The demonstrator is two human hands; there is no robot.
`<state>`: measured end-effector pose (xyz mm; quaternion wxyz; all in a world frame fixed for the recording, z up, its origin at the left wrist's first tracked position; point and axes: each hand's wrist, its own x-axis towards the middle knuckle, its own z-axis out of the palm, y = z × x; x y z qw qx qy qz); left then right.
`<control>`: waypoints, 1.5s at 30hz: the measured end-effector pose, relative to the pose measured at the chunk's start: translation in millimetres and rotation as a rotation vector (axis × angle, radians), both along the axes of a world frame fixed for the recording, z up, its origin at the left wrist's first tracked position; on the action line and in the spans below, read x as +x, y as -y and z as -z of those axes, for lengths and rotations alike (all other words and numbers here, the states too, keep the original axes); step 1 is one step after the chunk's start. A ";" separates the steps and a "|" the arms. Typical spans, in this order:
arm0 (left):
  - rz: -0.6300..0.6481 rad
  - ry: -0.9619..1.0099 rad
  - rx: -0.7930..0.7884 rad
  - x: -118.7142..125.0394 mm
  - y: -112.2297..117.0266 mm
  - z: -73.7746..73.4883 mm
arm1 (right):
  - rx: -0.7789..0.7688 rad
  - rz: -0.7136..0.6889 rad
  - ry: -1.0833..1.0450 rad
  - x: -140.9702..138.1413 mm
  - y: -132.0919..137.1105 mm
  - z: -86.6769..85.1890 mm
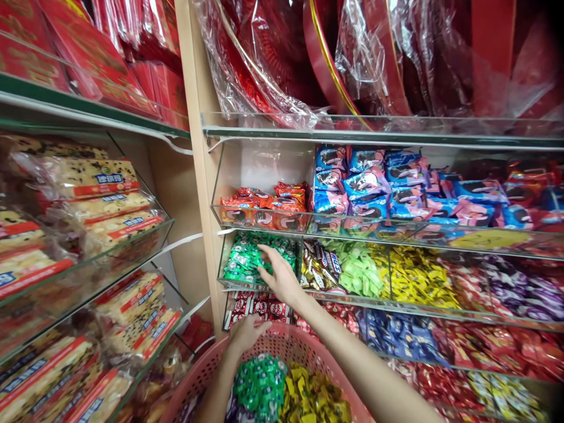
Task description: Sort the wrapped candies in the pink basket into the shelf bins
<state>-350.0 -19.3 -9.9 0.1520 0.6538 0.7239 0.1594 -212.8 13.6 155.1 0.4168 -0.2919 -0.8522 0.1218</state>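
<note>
My right hand reaches into a glass bin of green wrapped candies on the middle shelf, its fingers spread and resting on the pile. My left hand grips the far rim of a pink plastic basket held low in front of me. In the basket lie green candies and yellow wrapped candies.
Neighbouring glass bins hold gold, light green, yellow, red and purple candies. The shelf above has red and blue cookie packs. Wrapped cake bars fill the left shelves. Red items in plastic sit on top.
</note>
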 end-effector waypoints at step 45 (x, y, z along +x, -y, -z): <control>0.047 -0.019 -0.039 -0.4 -2.0 -0.3 | -0.122 -0.108 0.427 46.2 67.6 79.5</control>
